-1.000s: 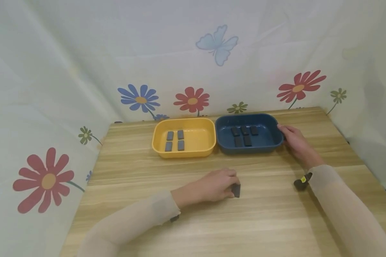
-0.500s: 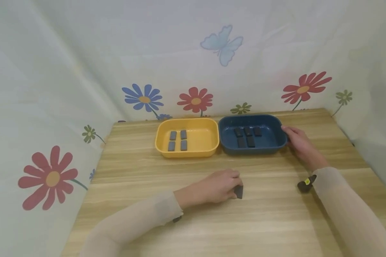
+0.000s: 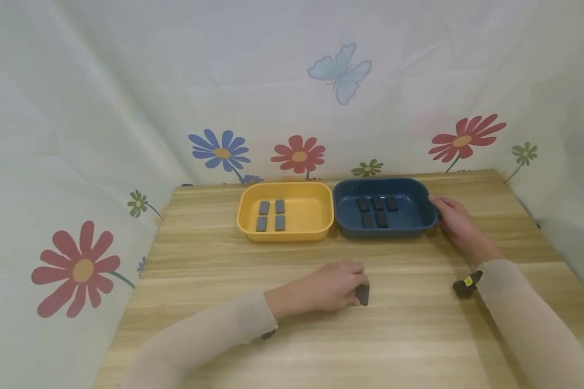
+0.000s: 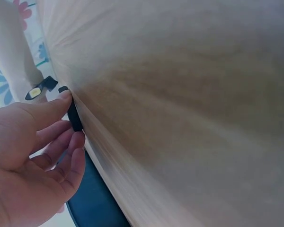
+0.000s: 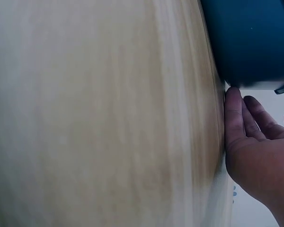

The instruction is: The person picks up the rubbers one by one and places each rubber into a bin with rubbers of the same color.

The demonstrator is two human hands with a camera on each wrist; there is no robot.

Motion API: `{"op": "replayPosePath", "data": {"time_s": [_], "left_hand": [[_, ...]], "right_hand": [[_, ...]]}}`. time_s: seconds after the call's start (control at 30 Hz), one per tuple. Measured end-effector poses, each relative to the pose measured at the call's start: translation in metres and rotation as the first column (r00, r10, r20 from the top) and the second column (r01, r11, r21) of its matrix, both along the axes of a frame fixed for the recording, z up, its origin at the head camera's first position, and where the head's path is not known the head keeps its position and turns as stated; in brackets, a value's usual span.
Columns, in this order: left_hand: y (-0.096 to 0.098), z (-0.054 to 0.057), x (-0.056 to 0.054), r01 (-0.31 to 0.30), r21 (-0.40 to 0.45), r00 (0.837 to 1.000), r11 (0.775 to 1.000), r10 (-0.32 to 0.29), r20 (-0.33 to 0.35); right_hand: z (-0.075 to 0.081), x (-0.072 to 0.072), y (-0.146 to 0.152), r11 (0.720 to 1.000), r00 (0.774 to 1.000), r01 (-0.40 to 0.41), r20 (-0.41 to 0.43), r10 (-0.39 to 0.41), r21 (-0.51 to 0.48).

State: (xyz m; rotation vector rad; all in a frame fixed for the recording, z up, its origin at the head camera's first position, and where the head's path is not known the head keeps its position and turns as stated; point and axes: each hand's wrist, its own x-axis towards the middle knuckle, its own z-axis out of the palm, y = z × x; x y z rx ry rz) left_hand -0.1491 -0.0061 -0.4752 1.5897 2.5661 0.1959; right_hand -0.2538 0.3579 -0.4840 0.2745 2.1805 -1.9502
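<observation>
Near the middle of the table, my left hand (image 3: 338, 285) pinches a dark, flat rectangular block (image 3: 363, 295) on edge, close over the wood. The left wrist view shows that block (image 4: 74, 113) held between thumb and fingertips at its two ends. My right hand (image 3: 459, 226) is at the right end of a dark blue plastic tray (image 3: 386, 234), thumb on the rim. In the right wrist view, the fingers (image 5: 234, 116) reach low beside the tray's outer wall (image 5: 253, 52). Several black blocks (image 3: 392, 203) lie in two rows inside the blue tray.
A yellow tray (image 3: 306, 236) stands directly left of the blue one, with several grey blocks (image 3: 280, 222) in its left half. Both trays sit towards the back of the wooden table (image 3: 370, 346). A flower-printed cloth (image 3: 253, 81) hangs behind and along the sides.
The head view has shifted slightly, so everything appears a little further right and lower. Both hands keep their places, the left on the block and the right at the blue tray.
</observation>
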Motion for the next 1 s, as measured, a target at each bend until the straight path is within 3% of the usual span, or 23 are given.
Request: {"op": "replayPosePath", "data": {"time_s": [0.23,0.37,0.47,0.6,0.87,1.0], "left_hand": [[0.004,-0.001,-0.003,-0.011,-0.001,1.0,1.0,0.011,0.021],[0.004,0.001,-0.008,-0.028,0.002,0.995,1.0,0.027,0.098],[0.004,0.006,-0.011,-0.037,0.019,0.982,0.999,0.032,0.186],[0.007,0.017,-0.019,-0.043,0.066,0.966,0.997,0.024,0.259],[0.026,0.043,-0.042,-0.068,0.087,0.969,0.994,0.046,0.241],[0.035,0.053,-0.057,-0.1,0.151,0.968,0.983,0.061,0.242]], "right_hand": [[-0.006,-0.002,0.007,1.0,1.0,0.017,-0.021,-0.018,-0.016],[-0.006,-0.002,0.005,0.999,1.0,0.02,-0.022,-0.021,-0.027],[-0.006,-0.002,0.003,0.999,0.999,0.026,-0.023,-0.027,-0.046],[-0.007,-0.002,0.002,0.999,0.999,0.021,-0.034,-0.022,-0.028],[-0.006,-0.002,0.001,1.0,1.0,0.006,-0.01,-0.006,-0.007],[-0.006,-0.001,0.002,1.0,1.0,-0.003,-0.006,0.003,0.002]]}}
